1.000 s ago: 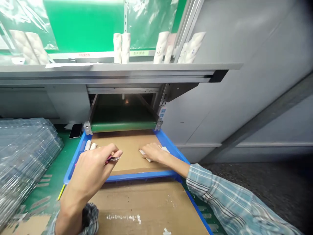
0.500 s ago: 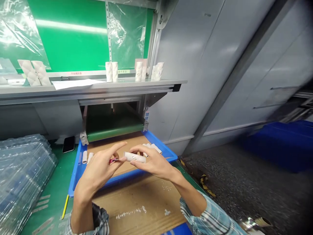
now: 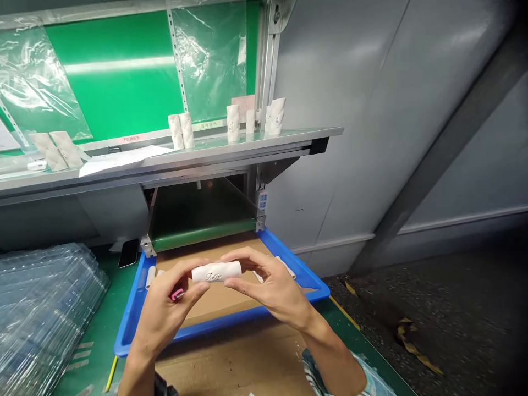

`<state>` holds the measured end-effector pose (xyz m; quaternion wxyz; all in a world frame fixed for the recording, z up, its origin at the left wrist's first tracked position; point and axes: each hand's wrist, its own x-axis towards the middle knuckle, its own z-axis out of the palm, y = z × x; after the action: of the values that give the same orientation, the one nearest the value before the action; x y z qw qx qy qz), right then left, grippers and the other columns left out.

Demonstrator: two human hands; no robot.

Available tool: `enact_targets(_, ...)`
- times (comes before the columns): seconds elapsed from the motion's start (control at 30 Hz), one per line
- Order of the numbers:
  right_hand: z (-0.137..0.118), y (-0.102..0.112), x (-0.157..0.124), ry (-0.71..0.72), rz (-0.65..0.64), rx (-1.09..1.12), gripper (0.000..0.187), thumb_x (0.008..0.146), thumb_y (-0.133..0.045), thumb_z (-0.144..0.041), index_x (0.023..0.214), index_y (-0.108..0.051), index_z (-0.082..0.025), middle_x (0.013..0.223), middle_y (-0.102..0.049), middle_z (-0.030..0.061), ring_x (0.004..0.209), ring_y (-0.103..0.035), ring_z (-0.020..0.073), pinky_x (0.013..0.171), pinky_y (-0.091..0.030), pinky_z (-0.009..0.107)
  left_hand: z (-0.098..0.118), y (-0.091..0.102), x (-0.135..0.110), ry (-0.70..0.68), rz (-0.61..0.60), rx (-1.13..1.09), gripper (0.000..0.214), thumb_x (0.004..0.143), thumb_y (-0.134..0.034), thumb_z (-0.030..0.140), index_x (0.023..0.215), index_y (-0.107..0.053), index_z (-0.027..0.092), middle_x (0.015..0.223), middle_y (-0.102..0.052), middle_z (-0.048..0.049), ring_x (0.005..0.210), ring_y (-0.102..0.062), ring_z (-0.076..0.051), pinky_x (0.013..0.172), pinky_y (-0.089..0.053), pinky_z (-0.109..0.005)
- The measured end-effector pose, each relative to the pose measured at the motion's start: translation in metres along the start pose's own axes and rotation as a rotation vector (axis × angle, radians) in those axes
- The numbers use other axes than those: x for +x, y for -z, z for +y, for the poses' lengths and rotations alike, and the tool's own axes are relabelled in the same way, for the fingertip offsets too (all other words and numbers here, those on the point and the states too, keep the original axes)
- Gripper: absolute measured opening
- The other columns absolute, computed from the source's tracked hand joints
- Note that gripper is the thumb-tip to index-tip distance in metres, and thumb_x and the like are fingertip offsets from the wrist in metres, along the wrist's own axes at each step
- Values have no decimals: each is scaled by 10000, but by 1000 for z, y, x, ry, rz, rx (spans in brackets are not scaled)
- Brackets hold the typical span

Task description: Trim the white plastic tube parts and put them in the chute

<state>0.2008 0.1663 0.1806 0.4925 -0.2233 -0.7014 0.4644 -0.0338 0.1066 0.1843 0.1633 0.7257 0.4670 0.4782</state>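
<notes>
A white tube (image 3: 216, 271) with dark script lettering lies level between both hands, over the blue tray. My left hand (image 3: 163, 308) pinches its left end between thumb and fingers. A small pink object (image 3: 177, 295) is tucked in the same palm; most of it is hidden, so its kind cannot be told. My right hand (image 3: 276, 289) is closed on the tube's right end, thumb below and fingers above. More white tubes lie behind the hands in the tray, one at the left (image 3: 150, 276) and others partly covered at the right.
The blue tray (image 3: 225, 320) has a brown cardboard lining. Behind it is a green conveyor belt (image 3: 206, 234). A shelf (image 3: 231, 151) above holds several quilted white tubes. Clear plastic trays (image 3: 53, 313) are stacked left, near a phone (image 3: 129, 253) and a yellow stick (image 3: 111, 374).
My left hand has moved from beside the tube to grip its left end. The tube has turned more level, lettering facing me. The camera view has shifted and tilted.
</notes>
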Motion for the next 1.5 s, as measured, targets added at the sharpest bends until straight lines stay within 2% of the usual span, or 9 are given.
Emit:
enact_targets(0.2, 5, 9, 2, -83, -72, 170, 369, 885, -910, -363, 1216, -792, -251, 1043, -837, 29, 953, -805, 201, 929, -662, 330, 0, -13, -1, -74, 87, 49, 284, 1032, -753, 414, 1282, -774, 282, 919, -758, -10, 620, -566, -122, 576, -452, -225)
enact_targets(0.33, 2, 11, 1, -39, -87, 163, 330, 933, -847, -289, 1257, -783, -265, 1110, -831, 28, 961, -806, 187, 943, -655, 322, 1, -17, -1, -58, 92, 49, 279, 1056, -723, 406, 1316, -754, 311, 948, -748, -1, 643, -583, -121, 579, -444, -225)
enact_targets(0.43, -1, 11, -2, -2, -133, 199, 333, 1015, -722, -286, 1346, -741, -252, 1147, -827, 52, 949, -812, 187, 893, -657, 323, 4, -14, 0, -104, 82, 55, 270, 1059, -724, 385, 1319, -755, 320, 942, -738, -4, 662, -587, -125, 609, -457, -233)
enact_targets(0.57, -3, 11, -3, 52, -150, 223, 333, 1050, -643, -333, 1342, -746, -210, 1138, -827, 82, 949, -799, 197, 873, -647, 336, 7, -11, 0, -171, 81, 93, 296, 1063, -726, 355, 1355, -744, 312, 860, -706, 4, 644, -546, -121, 615, -444, -235)
enact_targets(0.73, -4, 12, -2, 49, -138, 210, 337, 1039, -661, -379, 1309, -772, -209, 1121, -830, 89, 921, -789, 212, 861, -646, 364, 6, -11, -1, -234, 66, 122, 324, 1067, -723, 314, 1391, -727, 297, 1016, -776, -37, 696, -596, -123, 673, -492, -237)
enact_targets(1.0, -4, 13, -1, 67, -145, 232, 342, 1042, -683, -427, 1280, -792, -208, 1218, -823, 108, 940, -790, 218, 851, -642, 366, 5, -10, 0, -313, 49, 138, 364, 1048, -726, 185, 1396, -716, 295, 1250, -802, -69, 1066, -746, -194, 894, -575, -253)
enact_targets(1.23, -8, 5, 0, 32, -65, 279, 336, 1090, -608, -449, 1129, -831, -200, 1118, -842, 93, 842, -776, 191, 787, -616, 338, 7, -8, -1, -305, 39, 122, 374, 1048, -732, 203, 1405, -715, 314, 1178, -802, -46, 968, -740, -172, 836, -562, -239)
enact_targets(1.37, -9, 6, -2, 41, -110, 262, 379, 1068, -625, -492, 1245, -786, -198, 1169, -824, 105, 911, -769, 215, 821, -617, 365, 6, -9, -1, -238, 67, 135, 337, 1052, -740, 269, 1388, -737, 294, 941, -770, -20, 683, -620, -126, 652, -494, -237)
enact_targets(1.5, -6, 6, -3, 40, -115, 263, 368, 1038, -666, -474, 1260, -766, -198, 1156, -816, 109, 903, -753, 211, 812, -616, 361, 6, -9, -1, -226, 66, 137, 338, 1056, -734, 285, 1394, -737, 294, 933, -765, -22, 684, -607, -128, 655, -489, -240)
